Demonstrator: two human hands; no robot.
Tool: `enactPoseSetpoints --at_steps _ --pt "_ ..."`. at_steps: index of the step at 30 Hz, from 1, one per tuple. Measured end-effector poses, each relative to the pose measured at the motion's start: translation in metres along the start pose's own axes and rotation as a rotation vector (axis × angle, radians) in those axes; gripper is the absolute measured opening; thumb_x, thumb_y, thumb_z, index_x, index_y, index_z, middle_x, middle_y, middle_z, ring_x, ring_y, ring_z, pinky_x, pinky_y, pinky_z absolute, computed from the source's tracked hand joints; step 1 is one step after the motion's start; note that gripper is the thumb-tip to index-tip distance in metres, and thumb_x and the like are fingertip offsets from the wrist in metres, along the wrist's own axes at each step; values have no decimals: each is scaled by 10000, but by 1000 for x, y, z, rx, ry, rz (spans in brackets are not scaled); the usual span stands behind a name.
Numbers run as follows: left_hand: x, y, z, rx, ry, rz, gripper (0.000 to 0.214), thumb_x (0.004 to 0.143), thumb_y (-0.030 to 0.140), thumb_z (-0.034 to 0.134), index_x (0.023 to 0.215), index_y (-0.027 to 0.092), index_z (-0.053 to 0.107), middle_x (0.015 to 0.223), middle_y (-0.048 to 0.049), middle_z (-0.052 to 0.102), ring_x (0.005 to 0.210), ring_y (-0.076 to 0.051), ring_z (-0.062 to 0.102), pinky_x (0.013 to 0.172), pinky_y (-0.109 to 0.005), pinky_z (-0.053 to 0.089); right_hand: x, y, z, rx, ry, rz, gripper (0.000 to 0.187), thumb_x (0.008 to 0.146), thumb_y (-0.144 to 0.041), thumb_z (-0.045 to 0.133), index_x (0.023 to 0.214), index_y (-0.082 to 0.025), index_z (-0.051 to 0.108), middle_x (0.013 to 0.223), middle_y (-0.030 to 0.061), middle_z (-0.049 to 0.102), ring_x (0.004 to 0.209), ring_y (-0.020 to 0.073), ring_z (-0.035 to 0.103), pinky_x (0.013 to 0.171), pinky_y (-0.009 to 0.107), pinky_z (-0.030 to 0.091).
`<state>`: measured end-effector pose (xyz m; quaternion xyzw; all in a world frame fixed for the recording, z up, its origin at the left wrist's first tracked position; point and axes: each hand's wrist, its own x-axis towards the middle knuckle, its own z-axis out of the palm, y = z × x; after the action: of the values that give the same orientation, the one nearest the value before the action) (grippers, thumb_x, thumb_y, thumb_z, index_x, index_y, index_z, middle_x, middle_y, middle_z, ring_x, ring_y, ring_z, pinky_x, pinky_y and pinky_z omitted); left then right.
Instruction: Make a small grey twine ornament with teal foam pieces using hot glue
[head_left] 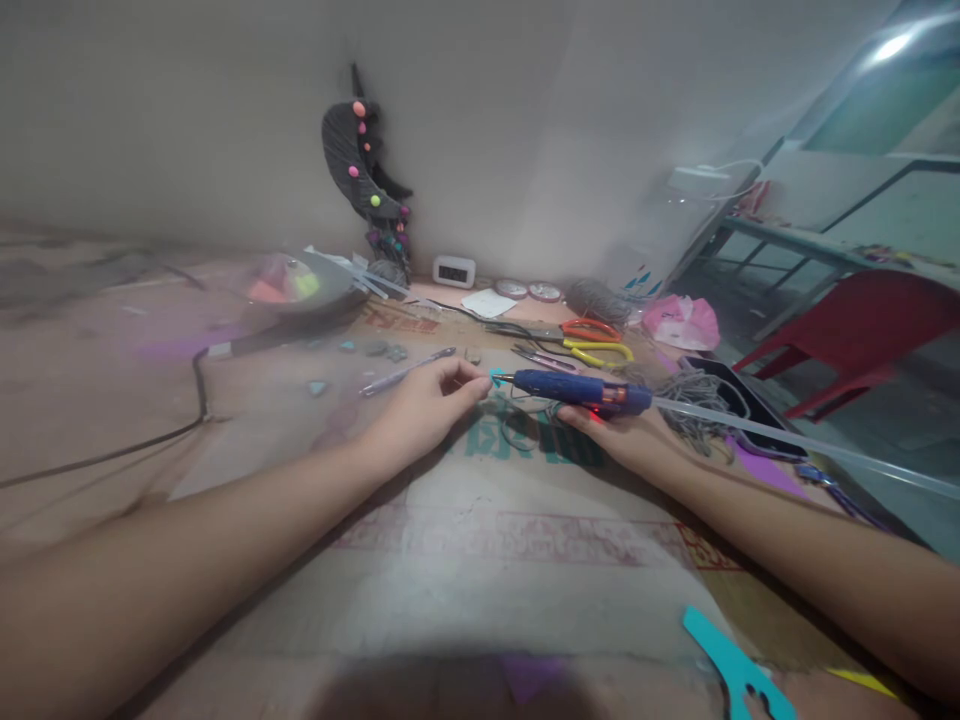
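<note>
Left fingertips: the left hand (pixel 427 408), at the centre of the frame, pinched a small turquoise piece (pixel 497 377) between thumb and forefinger.
Right grip: the right hand (pixel 619 430), right of centre, grasped a blue hot glue gun (pixel 559 386) from below; the trigger fingers were hidden.
Nozzle: it pointed to the left of the frame and met the turquoise piece in view; actual contact could not be told.
Gun's long axis: nearly level, dipping slightly to the right, with a translucent glue stick (pixel 795 442) running from its rear to the right edge of the frame.
Working room: a printed sheet (pixel 525 590) spread between the forearms through the lower centre; the table's edge slanted down the right side.
Crowded side: scissors with orange handles (pixel 577 334) and grey yarn (pixel 697 405) lay near the gun, above it and to its right; a pen (pixel 405 372) lay just above the left hand.
Dish: at the upper left, a round dish (pixel 337 287) held blurred pink and yellow-green items.
Bag: a crumpled pink plastic bag (pixel 681 322) sat at right, its contents unreadable.
Lower right: a turquoise cutout (pixel 731 655).
</note>
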<state>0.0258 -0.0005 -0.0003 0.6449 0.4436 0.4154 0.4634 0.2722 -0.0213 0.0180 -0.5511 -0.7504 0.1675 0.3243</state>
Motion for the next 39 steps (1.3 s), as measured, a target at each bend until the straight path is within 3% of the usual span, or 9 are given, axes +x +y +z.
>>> enactPoseSetpoints --at_steps 15,39 --pt "0 0 -1 14 -28 -4 238 862 416 628 864 178 639 664 15 568 582 -118 474 569 -254 348 -2 2 0 -33 7 -13 196 803 -445 677 778 -252 695 720 43 719 823 276 718 835 411 600" --pt "2 -1 -2 3 -18 -30 266 871 441 611 804 184 590 652 24 532 589 -111 457 547 -241 333 -2 -2 0 -47 40 -34 202 772 -439 678 719 -245 660 698 44 709 750 275 715 697 386 613"
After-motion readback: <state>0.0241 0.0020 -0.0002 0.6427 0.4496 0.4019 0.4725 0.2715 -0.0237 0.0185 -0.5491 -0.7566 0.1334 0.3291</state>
